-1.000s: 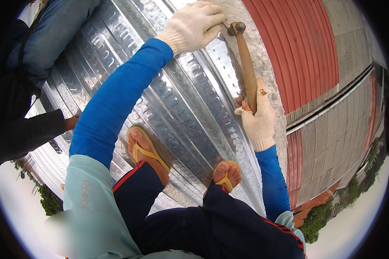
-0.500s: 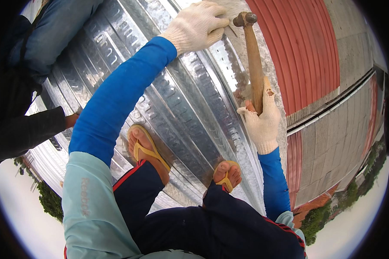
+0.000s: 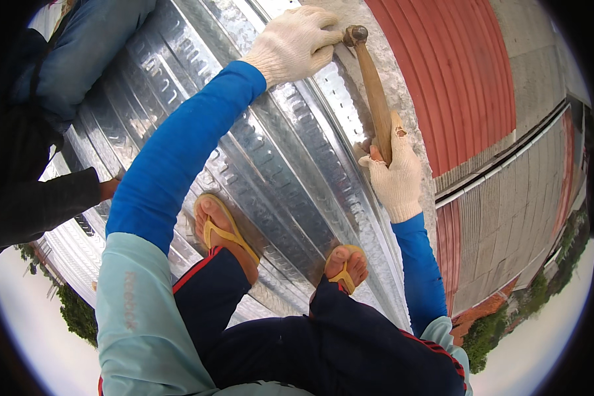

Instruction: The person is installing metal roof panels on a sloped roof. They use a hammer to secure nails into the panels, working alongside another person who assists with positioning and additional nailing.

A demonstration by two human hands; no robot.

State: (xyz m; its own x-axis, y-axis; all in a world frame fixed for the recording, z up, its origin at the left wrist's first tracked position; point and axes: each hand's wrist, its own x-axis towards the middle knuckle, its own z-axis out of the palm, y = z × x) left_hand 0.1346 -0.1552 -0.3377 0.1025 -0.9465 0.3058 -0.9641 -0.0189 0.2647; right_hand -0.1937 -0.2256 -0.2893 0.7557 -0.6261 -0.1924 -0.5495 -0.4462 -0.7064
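My right hand (image 3: pixel 398 181), in a white knit glove torn at the thumb and finger, is closed around the lower end of a hammer (image 3: pixel 376 96) with a wooden handle. The worn metal hammer head is right at the fingertips of my left hand (image 3: pixel 298 45). That hand, gloved too, has its thumb and forefinger pinched together at the edge of the ribbed metal sheeting (image 3: pixel 264 148). Whatever those fingers hold is too small or hidden to make out. Beyond the sheet's edge runs a rough concrete ledge (image 3: pixel 412 125).
My feet in yellow flip-flops (image 3: pixel 226 231) stand on the shiny sheeting. At the left, another person in jeans (image 3: pixel 89 49) is close by, with a dark sleeve (image 3: pixel 53 201) and a hand near my left arm. A red corrugated roof (image 3: pixel 452 72) lies past the ledge on the right.
The hammer head has moved left, close to my left fingertips. My right hand has shifted slightly up and left with it; my left hand has hardly moved.
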